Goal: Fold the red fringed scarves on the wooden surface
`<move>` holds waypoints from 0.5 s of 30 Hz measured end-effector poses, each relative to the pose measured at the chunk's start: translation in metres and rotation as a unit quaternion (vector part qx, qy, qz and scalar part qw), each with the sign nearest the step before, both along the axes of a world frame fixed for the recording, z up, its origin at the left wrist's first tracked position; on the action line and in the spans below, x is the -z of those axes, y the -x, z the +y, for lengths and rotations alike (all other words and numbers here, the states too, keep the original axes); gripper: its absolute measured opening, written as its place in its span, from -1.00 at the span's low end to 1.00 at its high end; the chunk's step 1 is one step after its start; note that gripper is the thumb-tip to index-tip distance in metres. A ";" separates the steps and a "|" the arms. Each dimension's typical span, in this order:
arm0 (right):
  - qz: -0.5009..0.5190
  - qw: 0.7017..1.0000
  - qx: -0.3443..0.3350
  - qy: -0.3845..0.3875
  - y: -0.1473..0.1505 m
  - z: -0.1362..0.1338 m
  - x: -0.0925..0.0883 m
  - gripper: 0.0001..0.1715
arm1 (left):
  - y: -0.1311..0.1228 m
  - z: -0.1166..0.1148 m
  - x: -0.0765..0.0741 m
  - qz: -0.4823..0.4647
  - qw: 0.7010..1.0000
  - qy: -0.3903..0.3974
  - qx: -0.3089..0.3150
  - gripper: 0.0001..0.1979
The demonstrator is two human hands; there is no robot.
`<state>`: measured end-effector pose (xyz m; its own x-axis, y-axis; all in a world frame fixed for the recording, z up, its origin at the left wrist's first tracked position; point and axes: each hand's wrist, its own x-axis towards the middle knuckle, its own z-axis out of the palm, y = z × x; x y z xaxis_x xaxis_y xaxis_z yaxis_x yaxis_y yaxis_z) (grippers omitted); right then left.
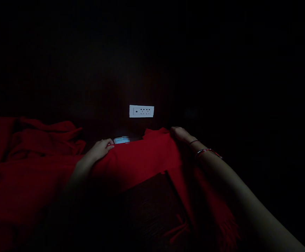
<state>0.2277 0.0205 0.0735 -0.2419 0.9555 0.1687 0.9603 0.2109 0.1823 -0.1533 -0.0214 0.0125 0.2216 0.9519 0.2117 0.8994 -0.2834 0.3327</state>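
Observation:
A red fringed scarf (131,161) stretches between my two hands over a dark surface. My left hand (101,149) pinches its far edge, near a phone (121,140) with a lit screen. At the scarf's far right corner, my right hand (180,133) is closed on the cloth; bracelets circle that wrist. Tassels hang from the scarf's lower right end, and a few red strands lie over the dark surface at the bottom. Deep shadow hides much of the left forearm and the near part of the cloth.
A white wall socket panel (141,111) sits on the dark wall straight ahead. More red cloth (44,138) lies in crumpled folds at the left. The dark brown surface (152,199) shows below the scarf, with an edge on its right side. Everything else is nearly black.

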 end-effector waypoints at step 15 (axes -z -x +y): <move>-0.012 0.987 0.101 0.127 0.013 -0.064 0.002 -0.70 | -0.100 -0.035 -0.001 0.096 0.991 0.002 0.095 -0.70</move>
